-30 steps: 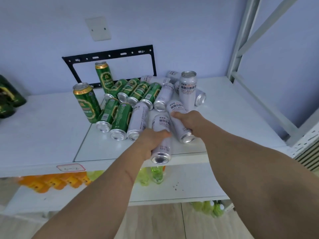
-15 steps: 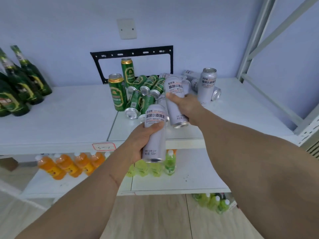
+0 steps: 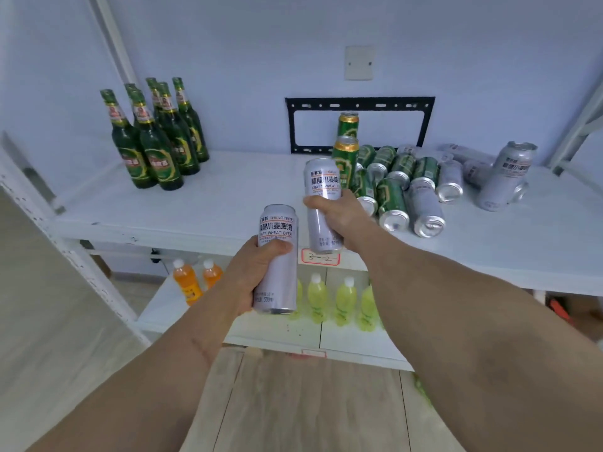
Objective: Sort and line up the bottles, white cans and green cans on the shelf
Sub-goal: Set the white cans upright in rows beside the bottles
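Observation:
My left hand (image 3: 257,272) grips an upright white can (image 3: 278,230) in front of the white shelf (image 3: 228,203). My right hand (image 3: 339,216) grips a second upright white can (image 3: 321,181) just above the shelf's front edge. Behind it two green cans (image 3: 345,158) stand upright, and several green cans (image 3: 388,190) and white cans (image 3: 424,203) lie in a pile. One more white can (image 3: 509,174) stands at the right. Several green glass bottles (image 3: 156,138) stand grouped at the back left.
A black metal bracket (image 3: 359,102) hangs on the wall behind the cans. Orange drink bottles (image 3: 187,282) and yellow-green drink bottles (image 3: 346,298) stand on the lower shelf. The white shelf frame post (image 3: 65,243) runs down on the left.
Both hands lifted a white can from the pile, turned it upright and carried it left. The view swung left, bringing the green bottles into sight.

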Demonstrator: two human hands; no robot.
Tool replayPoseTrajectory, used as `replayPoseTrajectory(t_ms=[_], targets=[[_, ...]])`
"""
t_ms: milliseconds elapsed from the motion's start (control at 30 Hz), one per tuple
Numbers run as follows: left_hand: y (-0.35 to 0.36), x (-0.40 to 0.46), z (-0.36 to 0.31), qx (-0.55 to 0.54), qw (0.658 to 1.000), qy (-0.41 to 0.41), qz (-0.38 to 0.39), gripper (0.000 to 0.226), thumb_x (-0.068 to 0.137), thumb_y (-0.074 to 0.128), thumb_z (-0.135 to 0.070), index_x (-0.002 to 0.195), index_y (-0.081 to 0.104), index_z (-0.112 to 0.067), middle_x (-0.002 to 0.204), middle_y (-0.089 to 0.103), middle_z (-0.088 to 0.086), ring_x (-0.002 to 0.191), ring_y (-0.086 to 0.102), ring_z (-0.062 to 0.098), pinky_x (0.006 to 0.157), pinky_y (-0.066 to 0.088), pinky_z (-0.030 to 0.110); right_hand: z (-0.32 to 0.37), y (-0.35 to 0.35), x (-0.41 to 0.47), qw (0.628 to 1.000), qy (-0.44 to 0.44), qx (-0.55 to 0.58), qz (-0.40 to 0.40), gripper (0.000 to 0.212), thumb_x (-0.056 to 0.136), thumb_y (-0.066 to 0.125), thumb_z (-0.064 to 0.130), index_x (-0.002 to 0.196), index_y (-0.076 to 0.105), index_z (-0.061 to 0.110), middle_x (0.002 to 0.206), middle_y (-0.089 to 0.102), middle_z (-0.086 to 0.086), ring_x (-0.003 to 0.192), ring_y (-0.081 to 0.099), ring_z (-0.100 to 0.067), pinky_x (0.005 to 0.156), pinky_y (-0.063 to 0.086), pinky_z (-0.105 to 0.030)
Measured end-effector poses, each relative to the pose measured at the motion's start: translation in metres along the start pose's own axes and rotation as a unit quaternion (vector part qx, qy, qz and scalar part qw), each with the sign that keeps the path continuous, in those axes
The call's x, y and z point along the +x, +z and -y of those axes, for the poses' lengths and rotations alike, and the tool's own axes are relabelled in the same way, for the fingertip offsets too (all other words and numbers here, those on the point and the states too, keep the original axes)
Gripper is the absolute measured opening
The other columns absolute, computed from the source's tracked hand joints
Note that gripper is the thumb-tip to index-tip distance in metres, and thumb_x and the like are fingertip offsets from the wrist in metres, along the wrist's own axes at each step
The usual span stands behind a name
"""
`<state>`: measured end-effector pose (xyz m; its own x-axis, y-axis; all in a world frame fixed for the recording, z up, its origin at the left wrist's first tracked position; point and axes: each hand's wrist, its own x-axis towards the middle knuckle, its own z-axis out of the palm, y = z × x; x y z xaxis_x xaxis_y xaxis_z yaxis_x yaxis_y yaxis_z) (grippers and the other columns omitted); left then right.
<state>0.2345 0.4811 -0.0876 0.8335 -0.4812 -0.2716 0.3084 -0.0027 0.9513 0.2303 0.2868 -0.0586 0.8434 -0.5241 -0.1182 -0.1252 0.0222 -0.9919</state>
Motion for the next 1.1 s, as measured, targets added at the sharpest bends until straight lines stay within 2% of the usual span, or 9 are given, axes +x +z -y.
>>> replayPoseTrajectory(t_ms=[67,133,233,433,567,733,933,1100], targets=[[-0.022,0.005,-0.007,-0.001,1.0,0.001,-0.014,0.05,0.073,0.072,-0.024,0.118,0.057,-0.007,0.097,0.07,0.02,0.077,0.068,0.034,0.074,0.06,0.051,0.002,0.026,0.01,1.0,-0.011,-0.001,0.001,0.062,0.065,0.087,0.032,0.114,0.055,0.012,0.101,0.069,-0.013,0.084,0.071,-0.029,0.07,0.061,-0.042],[-0.042,0.014,-0.012,0.0,1.0,0.009,-0.024,0.054,0.069,0.072,-0.028,0.118,0.057,-0.009,0.099,0.07,0.019,0.078,0.069,0.033,0.076,0.059,0.051,0.006,0.048,0.022,1.0,-0.019,-0.007,0.003,0.059,0.068,0.085,0.032,0.113,0.052,0.014,0.101,0.067,-0.01,0.085,0.069,-0.028,0.072,0.06,-0.04],[-0.066,0.034,-0.02,-0.003,0.999,0.026,-0.03,0.047,0.077,0.078,-0.027,0.117,0.058,-0.011,0.097,0.071,0.015,0.077,0.069,0.03,0.073,0.059,0.046,0.01,0.078,0.051,0.999,-0.034,0.002,0.012,0.057,0.072,0.084,0.031,0.113,0.049,0.014,0.101,0.065,-0.009,0.085,0.068,-0.026,0.074,0.059,-0.04],[-0.104,0.103,-0.043,0.002,0.998,0.056,-0.028,0.062,0.063,0.086,-0.027,0.116,0.059,-0.01,0.096,0.07,0.013,0.08,0.069,0.027,0.072,0.059,0.043,0.013,0.132,0.133,0.998,-0.045,0.025,0.026,0.058,0.071,0.085,0.031,0.113,0.049,0.017,0.102,0.066,-0.006,0.089,0.068,-0.024,0.078,0.058,-0.041],[-0.124,0.164,-0.064,0.018,0.997,0.055,-0.054,0.062,0.064,0.081,-0.024,0.119,0.058,-0.008,0.094,0.07,0.013,0.078,0.068,0.028,0.069,0.058,0.041,0.011,0.161,0.199,0.998,-0.042,0.033,0.026,0.06,0.067,0.086,0.034,0.113,0.05,0.019,0.103,0.068,-0.004,0.09,0.069,-0.022,0.08,0.059,-0.042],[-0.147,0.232,-0.084,0.018,0.996,0.045,-0.077,0.067,0.058,0.083,-0.028,0.119,0.058,-0.013,0.102,0.07,0.015,0.084,0.07,0.03,0.074,0.06,0.046,0.016,0.186,0.266,0.998,-0.044,0.033,0.015,0.057,0.071,0.085,0.029,0.116,0.051,0.018,0.104,0.067,-0.004,0.092,0.068,-0.022,0.081,0.058,-0.038],[-0.167,0.297,-0.109,0.03,0.995,0.044,-0.087,0.06,0.065,0.082,-0.024,0.119,0.056,-0.019,0.106,0.071,0.011,0.092,0.071,0.032,0.081,0.059,0.051,0.022,0.208,0.329,0.998,-0.054,0.02,0.001,0.054,0.072,0.084,0.028,0.114,0.05,0.023,0.102,0.066,0.0,0.092,0.067,-0.019,0.081,0.056,-0.037],[-0.183,0.354,-0.12,0.049,0.994,0.032,-0.088,0.049,0.074,0.081,-0.019,0.115,0.054,-0.025,0.106,0.07,0.006,0.092,0.07,0.028,0.084,0.058,0.05,0.017,0.225,0.373,0.998,-0.048,0.037,-0.012,0.063,0.072,0.085,0.022,0.123,0.049,0.019,0.107,0.066,-0.001,0.097,0.065,-0.019,0.084,0.053,-0.036]])
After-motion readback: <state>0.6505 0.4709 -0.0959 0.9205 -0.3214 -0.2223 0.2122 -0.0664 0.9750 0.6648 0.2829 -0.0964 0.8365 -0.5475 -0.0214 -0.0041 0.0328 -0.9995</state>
